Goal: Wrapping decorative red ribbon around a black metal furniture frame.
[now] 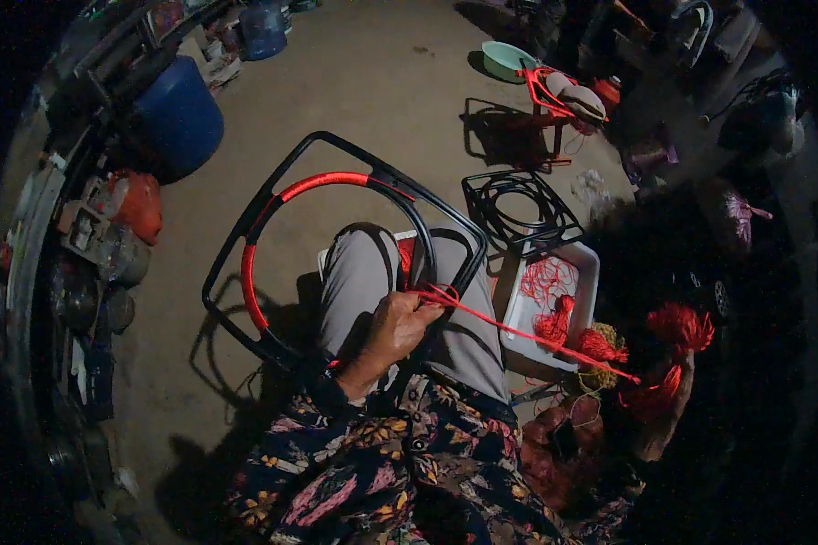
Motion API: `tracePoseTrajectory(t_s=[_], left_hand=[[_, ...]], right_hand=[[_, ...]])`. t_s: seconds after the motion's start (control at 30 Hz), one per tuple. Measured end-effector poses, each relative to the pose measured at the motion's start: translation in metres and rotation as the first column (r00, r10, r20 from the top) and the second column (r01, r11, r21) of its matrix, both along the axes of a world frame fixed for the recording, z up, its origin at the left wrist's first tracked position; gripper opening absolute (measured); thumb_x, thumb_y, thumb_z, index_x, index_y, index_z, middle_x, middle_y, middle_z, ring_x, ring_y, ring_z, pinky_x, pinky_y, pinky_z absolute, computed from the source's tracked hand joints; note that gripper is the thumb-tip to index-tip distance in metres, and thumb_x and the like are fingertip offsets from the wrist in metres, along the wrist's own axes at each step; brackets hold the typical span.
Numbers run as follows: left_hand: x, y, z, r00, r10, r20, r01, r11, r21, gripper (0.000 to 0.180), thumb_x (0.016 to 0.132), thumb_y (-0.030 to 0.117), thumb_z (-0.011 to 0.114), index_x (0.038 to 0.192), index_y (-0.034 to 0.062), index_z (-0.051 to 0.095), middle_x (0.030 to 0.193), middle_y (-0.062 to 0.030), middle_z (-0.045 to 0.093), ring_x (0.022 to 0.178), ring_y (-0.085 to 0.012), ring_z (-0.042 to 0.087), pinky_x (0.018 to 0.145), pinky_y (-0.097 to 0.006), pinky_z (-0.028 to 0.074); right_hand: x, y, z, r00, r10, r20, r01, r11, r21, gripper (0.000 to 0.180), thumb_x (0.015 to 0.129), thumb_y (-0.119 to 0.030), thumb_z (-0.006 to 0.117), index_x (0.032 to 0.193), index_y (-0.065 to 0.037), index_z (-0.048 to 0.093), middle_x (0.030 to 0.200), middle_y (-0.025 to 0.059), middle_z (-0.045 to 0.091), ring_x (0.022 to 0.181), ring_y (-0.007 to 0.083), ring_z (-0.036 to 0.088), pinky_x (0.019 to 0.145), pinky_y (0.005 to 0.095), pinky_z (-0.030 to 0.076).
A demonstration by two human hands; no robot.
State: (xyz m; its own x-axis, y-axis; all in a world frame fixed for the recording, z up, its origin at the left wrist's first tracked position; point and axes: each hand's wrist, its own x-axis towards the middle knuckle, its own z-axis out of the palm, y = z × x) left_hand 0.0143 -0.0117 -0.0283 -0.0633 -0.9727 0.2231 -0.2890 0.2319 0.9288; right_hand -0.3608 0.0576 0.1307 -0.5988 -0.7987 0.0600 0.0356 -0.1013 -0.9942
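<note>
A black square frame with rounded corners (273, 202) and a ring inside it leans over my knees. Red cord (327, 184) is wound tightly round two stretches of that ring. My left hand (398, 329) is closed at the frame's near right side, pinching a loose red strand (518, 331) against it. From there the strand runs right, pulled nearly straight. Out at the right, in dim light, my right hand (683, 374) is closed round a hank of red cord (680, 327), whose ends hang out on both sides; its fingers are partly hidden.
A white bin (594, 282) with red cord bundles stands right of my legs. Beyond it lie more black frames (523, 211). Farther off are a red-framed chair (554, 100) and a pale green basin (507, 62). A blue barrel (180, 116) and an orange bag (136, 207) line the left.
</note>
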Motion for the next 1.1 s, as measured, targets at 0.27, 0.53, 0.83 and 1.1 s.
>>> tracePoseTrajectory(t_s=[0.27,0.53,0.83,1.1], left_hand=[[-0.003,0.005,0.02,0.998,-0.059,0.032,0.049,0.964,0.261,0.043,0.079,0.032,0.066,0.059,-0.0027,0.05,0.051,-0.0165,0.041,0.046,-0.0236,0.041,0.046,-0.039,0.032],[-0.015,0.018,0.032,0.987,-0.133,0.092,0.107,0.963,0.247,0.038,0.08,0.03,0.064,0.066,-0.0039,0.054,0.058,-0.0237,0.048,0.05,-0.0352,0.049,0.05,-0.042,0.037],[-0.023,0.027,0.054,0.983,-0.148,0.111,0.12,0.967,0.223,0.026,0.082,0.023,0.064,0.076,-0.0016,0.062,0.058,-0.0131,0.052,0.051,-0.0163,0.046,0.05,-0.034,0.039],[-0.019,0.021,0.064,0.945,-0.207,0.253,0.119,0.939,0.321,0.031,0.083,0.021,0.067,0.066,-0.0012,0.053,0.055,-0.013,0.048,0.051,-0.0125,0.044,0.05,-0.031,0.039]], right_hand=[[-0.038,0.021,-0.026,0.985,-0.172,-0.011,0.173,0.984,0.047,0.035,0.084,-0.03,0.057,0.106,-0.003,0.055,0.084,0.004,0.061,0.073,0.0192,0.06,0.068,0.0322,0.051],[0.054,-0.003,-0.058,0.949,0.052,0.312,-0.153,0.938,0.31,0.039,0.082,-0.035,0.059,0.105,-0.004,0.056,0.083,0.0041,0.062,0.071,0.0208,0.062,0.068,0.034,0.054],[0.141,-0.016,-0.097,0.787,0.507,0.351,-0.613,0.706,0.355,0.045,0.074,-0.021,0.072,0.11,0.0,0.054,0.091,0.008,0.065,0.08,0.017,0.063,0.075,0.0311,0.051],[0.128,0.002,-0.102,0.887,0.349,0.303,-0.448,0.809,0.379,0.035,0.075,-0.019,0.069,0.101,-0.001,0.056,0.092,0.0064,0.062,0.075,0.0152,0.059,0.07,0.0284,0.049]])
